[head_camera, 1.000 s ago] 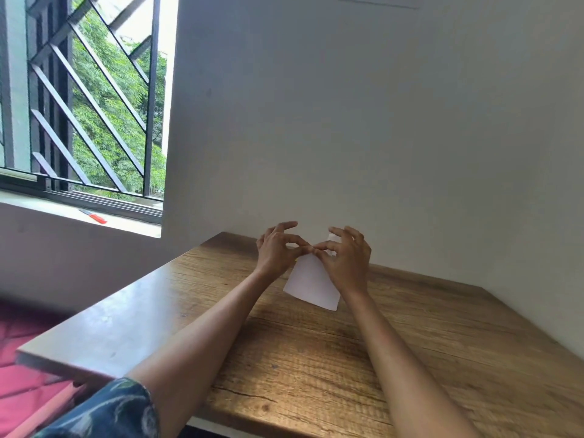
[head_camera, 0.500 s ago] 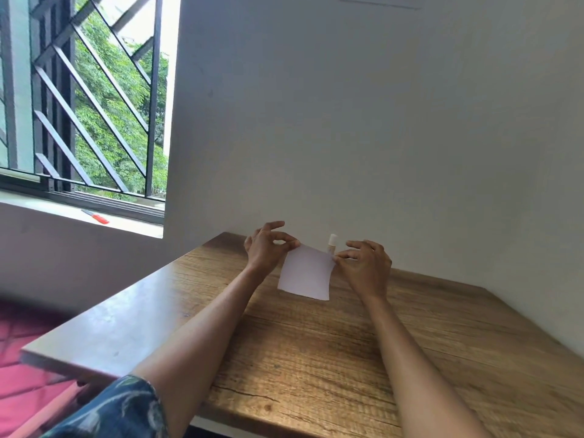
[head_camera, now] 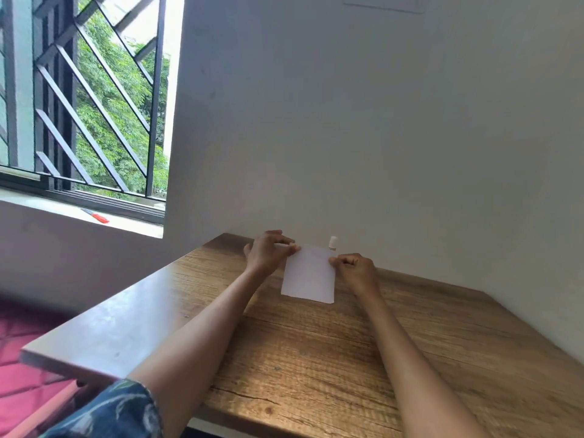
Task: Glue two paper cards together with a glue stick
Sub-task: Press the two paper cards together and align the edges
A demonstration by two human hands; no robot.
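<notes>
Head view: white card (head_camera: 309, 277) at far side of wooden table (head_camera: 316, 358). Left hand (head_camera: 266, 251) pinches its far-left corner, right hand (head_camera: 355, 269) pinches its right edge. Glue stick (head_camera: 332, 242) stands upright just beyond the card, near the wall.

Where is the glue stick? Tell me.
The glue stick stands upright at the table's far edge by the wall, just behind the paper's far right corner, near the right hand.

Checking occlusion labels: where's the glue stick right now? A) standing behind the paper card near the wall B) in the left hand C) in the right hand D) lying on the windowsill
A: the glue stick stands upright behind the paper card, whose far corners both hands pinch.
</notes>
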